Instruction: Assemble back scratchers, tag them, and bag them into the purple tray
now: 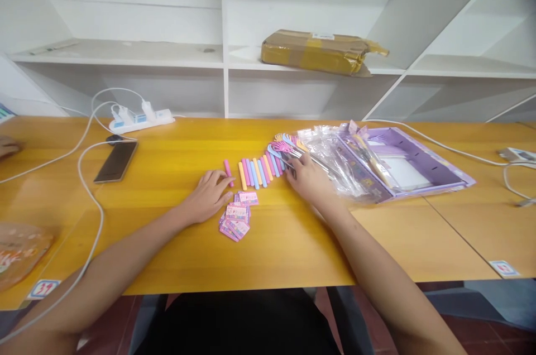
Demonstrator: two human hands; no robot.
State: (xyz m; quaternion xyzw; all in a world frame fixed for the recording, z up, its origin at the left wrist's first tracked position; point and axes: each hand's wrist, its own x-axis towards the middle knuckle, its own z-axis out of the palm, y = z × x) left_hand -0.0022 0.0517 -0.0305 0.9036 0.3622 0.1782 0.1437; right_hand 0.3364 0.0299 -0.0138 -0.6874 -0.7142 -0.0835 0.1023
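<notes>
In the head view, a row of pink, yellow, blue and purple sticks [256,172] lies side by side on the table. My left hand [208,197] is at the row's left end, its curled fingertips on a single pink stick [228,173] a little apart from the others. Below it rests a loose pile of small pink printed cards [237,215]. Over the row's right end is my right hand [309,178], fingers bent downward; what they grip, if anything, is hidden. Just beyond it, several metal rods with colourful hand-shaped heads, like back scratchers [285,144], lie bunched together.
Clear plastic wrapping [335,162] leans against an open purple box [431,190] at right. A power strip [142,119], white cable [97,232] and phone [117,161] lie left. A taped carton [314,53] sits on the shelf. Another person's hand [7,146] shows far left.
</notes>
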